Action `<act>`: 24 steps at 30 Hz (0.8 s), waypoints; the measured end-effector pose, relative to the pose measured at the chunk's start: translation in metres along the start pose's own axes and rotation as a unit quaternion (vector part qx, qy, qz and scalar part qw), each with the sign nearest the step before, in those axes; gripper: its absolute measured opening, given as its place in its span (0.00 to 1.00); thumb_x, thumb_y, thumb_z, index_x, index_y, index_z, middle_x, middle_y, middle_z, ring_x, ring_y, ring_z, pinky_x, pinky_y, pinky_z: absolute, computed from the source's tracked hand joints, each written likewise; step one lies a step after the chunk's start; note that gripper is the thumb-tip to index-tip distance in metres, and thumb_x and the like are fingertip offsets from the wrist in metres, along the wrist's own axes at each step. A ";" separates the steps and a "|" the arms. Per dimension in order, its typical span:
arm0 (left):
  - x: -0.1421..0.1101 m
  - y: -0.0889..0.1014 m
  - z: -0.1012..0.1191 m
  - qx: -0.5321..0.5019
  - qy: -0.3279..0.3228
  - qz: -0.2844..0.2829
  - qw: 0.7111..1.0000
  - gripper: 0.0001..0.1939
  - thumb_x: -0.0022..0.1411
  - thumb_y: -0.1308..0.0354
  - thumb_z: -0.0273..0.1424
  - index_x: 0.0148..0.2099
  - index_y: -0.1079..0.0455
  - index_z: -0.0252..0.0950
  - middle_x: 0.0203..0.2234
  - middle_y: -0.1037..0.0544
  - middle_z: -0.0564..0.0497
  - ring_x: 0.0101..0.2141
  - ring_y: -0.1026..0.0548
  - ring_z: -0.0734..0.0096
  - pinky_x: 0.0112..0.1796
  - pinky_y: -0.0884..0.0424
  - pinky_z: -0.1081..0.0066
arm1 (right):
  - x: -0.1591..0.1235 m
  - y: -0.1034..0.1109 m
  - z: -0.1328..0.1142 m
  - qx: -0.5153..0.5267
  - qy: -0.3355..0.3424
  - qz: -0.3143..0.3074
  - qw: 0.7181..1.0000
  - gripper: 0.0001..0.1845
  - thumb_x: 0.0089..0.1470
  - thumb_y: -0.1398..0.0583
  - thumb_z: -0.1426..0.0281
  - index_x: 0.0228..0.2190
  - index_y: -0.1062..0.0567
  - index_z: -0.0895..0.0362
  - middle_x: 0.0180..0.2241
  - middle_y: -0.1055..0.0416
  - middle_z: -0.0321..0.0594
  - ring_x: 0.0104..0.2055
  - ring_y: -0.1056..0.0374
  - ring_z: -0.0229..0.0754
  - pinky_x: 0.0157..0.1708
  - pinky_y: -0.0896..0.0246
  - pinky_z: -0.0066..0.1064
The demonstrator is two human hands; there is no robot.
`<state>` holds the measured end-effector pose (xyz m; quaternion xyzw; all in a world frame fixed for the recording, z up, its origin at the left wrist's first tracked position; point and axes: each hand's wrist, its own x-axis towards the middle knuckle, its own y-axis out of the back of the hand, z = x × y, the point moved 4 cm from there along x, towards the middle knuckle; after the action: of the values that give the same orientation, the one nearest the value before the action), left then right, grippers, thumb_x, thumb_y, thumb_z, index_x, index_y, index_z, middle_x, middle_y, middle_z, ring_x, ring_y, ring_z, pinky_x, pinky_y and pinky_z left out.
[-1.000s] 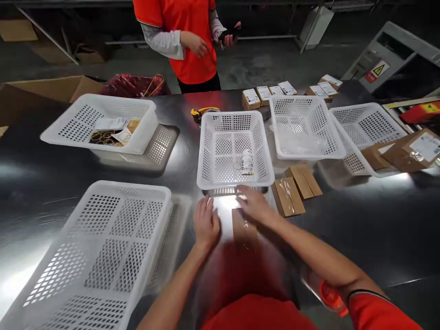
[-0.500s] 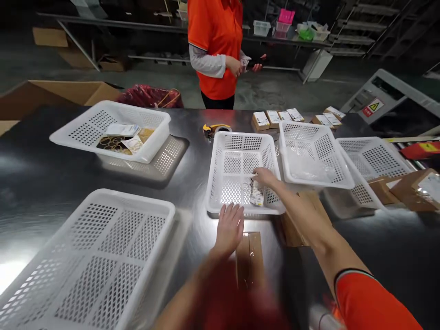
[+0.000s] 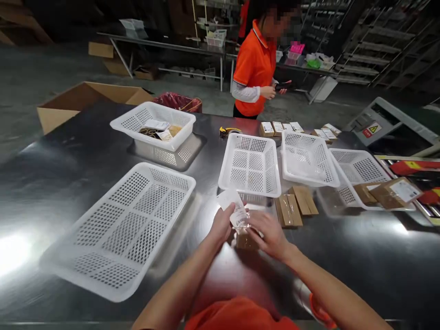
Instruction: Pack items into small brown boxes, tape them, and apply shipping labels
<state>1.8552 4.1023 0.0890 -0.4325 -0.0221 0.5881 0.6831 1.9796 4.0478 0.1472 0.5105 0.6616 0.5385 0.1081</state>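
Note:
My left hand (image 3: 222, 224) and my right hand (image 3: 270, 233) meet in front of a white perforated plastic basket (image 3: 250, 165). Between them is a small clear packet with a white label (image 3: 238, 214), and a white paper slip (image 3: 228, 200) sticks up from it. My left hand grips the packet, and my right fingers press against its lower end. Beneath them lies a small kraft box wrapped in clear film (image 3: 245, 241), partly hidden by my hands. The basket in front of me holds nothing visible.
On the steel table (image 3: 51, 183) stand more white baskets, one holding rubber bands and papers (image 3: 153, 126). Kraft boxes (image 3: 288, 211) lie to my right, with labelled boxes (image 3: 275, 129) and a yellow tape dispenser (image 3: 228, 131) beyond. A co-worker (image 3: 256, 75) stands across the table.
The labelled packet has left the middle basket and is now between my hands. My right hand has drawn back from the basket, and the view has tilted upward.

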 end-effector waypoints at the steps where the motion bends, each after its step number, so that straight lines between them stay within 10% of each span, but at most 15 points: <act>1: -0.008 0.007 -0.002 0.011 -0.007 0.000 1.000 0.21 0.56 0.36 0.36 0.49 0.28 0.31 0.44 0.19 0.39 0.46 0.21 0.52 0.48 0.25 0.57 | 0.003 -0.002 -0.004 -0.028 -0.020 -0.019 0.999 0.12 0.62 0.44 0.69 0.44 0.24 0.53 0.40 0.25 0.47 0.43 0.31 0.48 0.41 0.34 0.41; 6: -0.036 0.050 0.007 -0.024 -0.021 0.060 0.998 0.21 0.60 0.41 0.41 0.48 0.29 0.29 0.46 0.21 0.34 0.45 0.21 0.50 0.48 0.25 0.54 | -0.010 -0.046 -0.039 -0.030 0.045 -0.180 0.982 0.13 0.62 0.44 0.65 0.28 0.24 0.55 0.30 0.30 0.42 0.33 0.35 0.43 0.33 0.38 0.34; 11: -0.050 0.095 0.023 -0.047 -0.063 0.125 0.989 0.18 0.62 0.45 0.39 0.47 0.31 0.31 0.46 0.21 0.35 0.44 0.20 0.51 0.44 0.23 0.54 | -0.012 -0.084 -0.042 0.057 -0.026 -0.184 0.981 0.11 0.60 0.42 0.60 0.39 0.23 0.51 0.33 0.29 0.40 0.32 0.33 0.42 0.31 0.37 0.33; 17: -0.061 0.175 -0.018 0.042 -0.040 0.256 0.965 0.12 0.61 0.44 0.42 0.36 0.32 0.38 0.32 0.20 0.45 0.35 0.21 0.60 0.33 0.26 0.67 | 0.045 -0.072 0.062 0.057 -0.330 -0.024 0.942 0.14 0.60 0.48 0.64 0.32 0.24 0.56 0.31 0.24 0.39 0.33 0.30 0.41 0.36 0.35 0.31; 21: -0.072 0.222 -0.050 0.082 0.042 0.232 0.968 0.17 0.57 0.40 0.46 0.32 0.35 0.38 0.19 0.27 0.51 0.18 0.31 0.69 0.19 0.37 0.70 | 0.054 -0.065 0.136 -0.009 -0.425 -0.005 0.905 0.16 0.59 0.50 0.66 0.35 0.24 0.59 0.33 0.23 0.42 0.32 0.29 0.40 0.34 0.36 0.29; 24: -0.074 0.234 -0.058 0.073 0.074 0.213 0.972 0.21 0.55 0.36 0.47 0.39 0.32 0.35 0.28 0.22 0.46 0.24 0.25 0.66 0.27 0.28 0.67 | 0.062 -0.062 0.179 -0.069 -0.464 -0.025 0.883 0.16 0.58 0.49 0.69 0.37 0.23 0.61 0.31 0.23 0.44 0.32 0.28 0.41 0.35 0.35 0.30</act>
<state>1.6804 3.9929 -0.0561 -0.4187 0.1635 0.6863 0.5717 2.0405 4.2104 0.0500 0.6763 0.5098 0.2817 0.4510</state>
